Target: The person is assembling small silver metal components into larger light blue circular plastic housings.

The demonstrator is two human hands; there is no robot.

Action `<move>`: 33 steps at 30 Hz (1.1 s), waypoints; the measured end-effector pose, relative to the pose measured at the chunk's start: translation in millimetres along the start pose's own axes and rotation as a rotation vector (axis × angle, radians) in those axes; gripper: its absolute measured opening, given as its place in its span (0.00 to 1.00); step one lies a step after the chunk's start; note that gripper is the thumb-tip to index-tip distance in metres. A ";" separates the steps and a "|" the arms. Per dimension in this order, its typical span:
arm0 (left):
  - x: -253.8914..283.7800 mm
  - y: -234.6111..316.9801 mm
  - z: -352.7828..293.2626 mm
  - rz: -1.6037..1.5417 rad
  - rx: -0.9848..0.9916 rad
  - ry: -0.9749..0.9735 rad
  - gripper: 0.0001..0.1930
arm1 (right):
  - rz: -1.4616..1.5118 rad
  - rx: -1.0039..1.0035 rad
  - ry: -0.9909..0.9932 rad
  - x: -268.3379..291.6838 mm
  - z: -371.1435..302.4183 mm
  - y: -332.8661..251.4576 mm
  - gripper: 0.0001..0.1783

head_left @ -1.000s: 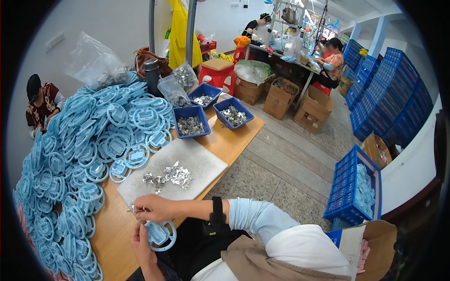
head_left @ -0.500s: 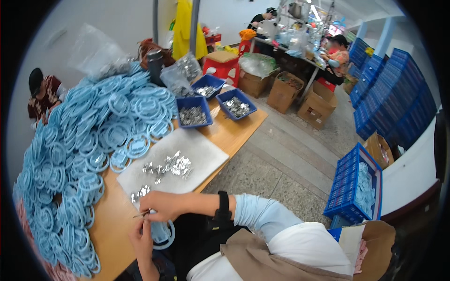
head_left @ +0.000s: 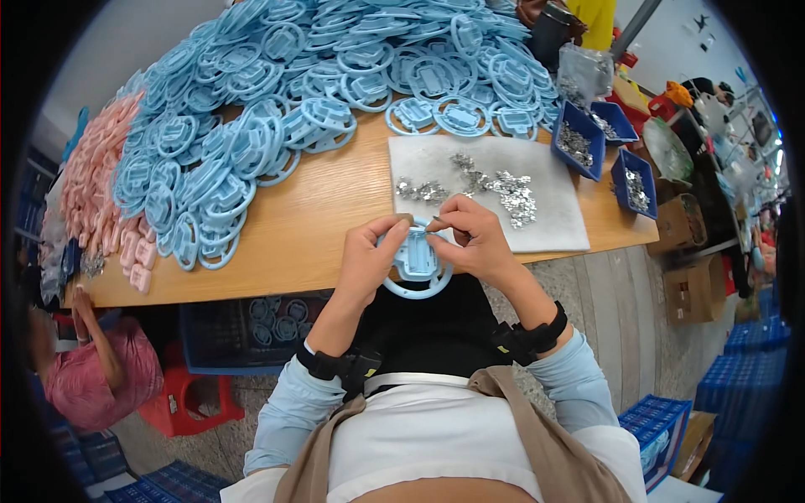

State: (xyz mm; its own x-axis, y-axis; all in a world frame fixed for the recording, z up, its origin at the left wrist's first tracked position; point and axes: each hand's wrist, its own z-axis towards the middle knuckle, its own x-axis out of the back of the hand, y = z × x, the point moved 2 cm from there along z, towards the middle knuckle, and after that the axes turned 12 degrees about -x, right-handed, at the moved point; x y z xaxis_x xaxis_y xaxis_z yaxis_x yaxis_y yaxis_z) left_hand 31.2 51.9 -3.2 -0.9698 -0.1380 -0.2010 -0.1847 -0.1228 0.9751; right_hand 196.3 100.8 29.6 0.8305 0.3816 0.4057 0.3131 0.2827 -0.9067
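A light-blue plastic ring-shaped part (head_left: 419, 260) with a rectangular compartment in its middle is held upright at the table's front edge. My left hand (head_left: 371, 256) grips its left side, the thumb pressed near the top. My right hand (head_left: 475, 237) is closed in a pinch at the part's upper right. Something small and dark shows at those fingertips; its kind is too small to make out. Just beyond my hands, small shiny metal pieces (head_left: 516, 199) lie loose on a white foam-like mat (head_left: 549, 230).
A large heap of similar blue parts (head_left: 348, 63) covers the table's far side, with pink plastic parts (head_left: 92, 180) at left. Blue bins (head_left: 619, 180) of metal pieces stand at right. Below the table are a blue crate (head_left: 205, 356) and a red stool (head_left: 189, 407); a person (head_left: 105, 369) sits at left.
My view has swung left and down, bringing the pink parts and the blue part into fuller view. Both hands stay together; the left now grips the part's side and the right pinches at its top.
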 end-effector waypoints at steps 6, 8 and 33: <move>-1.3 -2.4 0.3 -0.015 -0.021 -0.009 0.13 | -0.078 0.056 0.094 -5.6 -0.4 -2.2 0.07; -1.8 -2.5 -0.1 -0.016 -0.035 -0.004 0.13 | -0.180 0.127 0.181 -10.8 -4.1 -2.6 0.07; 39.3 12.8 -40.4 -0.308 0.228 0.061 0.18 | 0.102 -0.257 0.079 -50.8 -3.8 -29.6 0.22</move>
State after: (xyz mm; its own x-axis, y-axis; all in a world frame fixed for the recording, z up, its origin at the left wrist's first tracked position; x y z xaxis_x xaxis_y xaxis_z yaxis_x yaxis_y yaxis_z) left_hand -2.9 5.1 -2.4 -0.8533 -0.1882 -0.4863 -0.5033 0.0533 0.8625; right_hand 146.6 69.8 35.3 0.8937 0.3242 0.3100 0.3244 0.0104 -0.9459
